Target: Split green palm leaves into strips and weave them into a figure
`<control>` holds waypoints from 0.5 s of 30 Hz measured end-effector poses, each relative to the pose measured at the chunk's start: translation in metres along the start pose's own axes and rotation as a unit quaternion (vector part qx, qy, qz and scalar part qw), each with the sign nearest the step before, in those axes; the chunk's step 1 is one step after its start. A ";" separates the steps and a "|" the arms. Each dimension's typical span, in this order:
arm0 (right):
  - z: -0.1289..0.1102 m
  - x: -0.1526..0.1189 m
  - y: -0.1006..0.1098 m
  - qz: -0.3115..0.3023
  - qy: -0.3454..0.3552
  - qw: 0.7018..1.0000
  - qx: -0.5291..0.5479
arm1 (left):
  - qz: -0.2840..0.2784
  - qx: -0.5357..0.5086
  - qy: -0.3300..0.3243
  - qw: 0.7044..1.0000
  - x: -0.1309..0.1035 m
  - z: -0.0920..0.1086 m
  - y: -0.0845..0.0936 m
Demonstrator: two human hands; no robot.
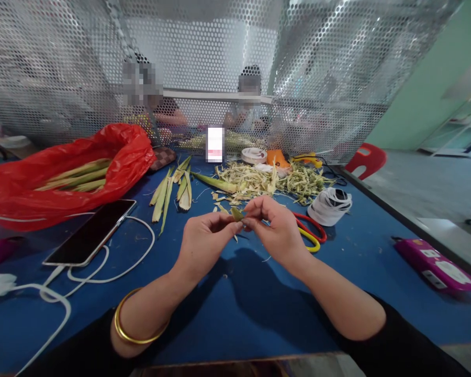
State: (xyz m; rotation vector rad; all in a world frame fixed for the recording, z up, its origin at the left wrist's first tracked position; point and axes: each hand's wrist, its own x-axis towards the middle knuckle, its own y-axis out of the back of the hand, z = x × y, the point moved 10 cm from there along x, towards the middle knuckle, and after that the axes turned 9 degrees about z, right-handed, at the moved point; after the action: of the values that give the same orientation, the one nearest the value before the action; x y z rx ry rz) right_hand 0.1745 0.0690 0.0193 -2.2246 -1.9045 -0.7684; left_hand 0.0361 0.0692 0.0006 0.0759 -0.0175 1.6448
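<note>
A small green leaf piece point(236, 213) is pinched between my two hands above the middle of the blue table. My left hand point(206, 238) grips it from the left, fingers closed. From the right, my right hand point(275, 228) holds it with thumb and fingertips, which meet those of my left hand. Behind my hands lies a pile of pale and green plant strips point(255, 178). Several long leaf pieces point(167, 193) rest to the left of that pile. Scissors with red and yellow handles point(317, 234) lie partly hidden behind my right hand.
On the left are a red plastic bag point(131, 149) holding leaves, a phone point(92, 233) and a looping white cable point(153, 243). White tape spools point(329, 207) and a purple pack point(435, 264) lie right. Two people sit behind a perforated metal screen point(204, 47).
</note>
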 end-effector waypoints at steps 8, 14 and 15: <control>0.018 0.001 -0.010 -0.018 -0.153 0.976 0.155 | -0.053 -0.079 0.096 0.991 0.002 -0.019 -0.010; -0.007 -0.001 -0.010 -0.033 0.042 0.998 0.015 | -0.029 -0.107 0.153 0.982 0.003 -0.027 -0.005; -0.014 -0.003 -0.010 -0.036 0.085 0.996 -0.012 | -0.030 -0.120 0.171 0.977 0.002 -0.030 -0.005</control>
State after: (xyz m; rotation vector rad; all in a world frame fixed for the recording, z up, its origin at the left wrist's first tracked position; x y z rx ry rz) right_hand 0.1610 0.0626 0.0278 -2.0403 -1.9107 -0.9618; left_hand 0.0396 0.0734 -0.0297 -0.3888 0.0483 1.5659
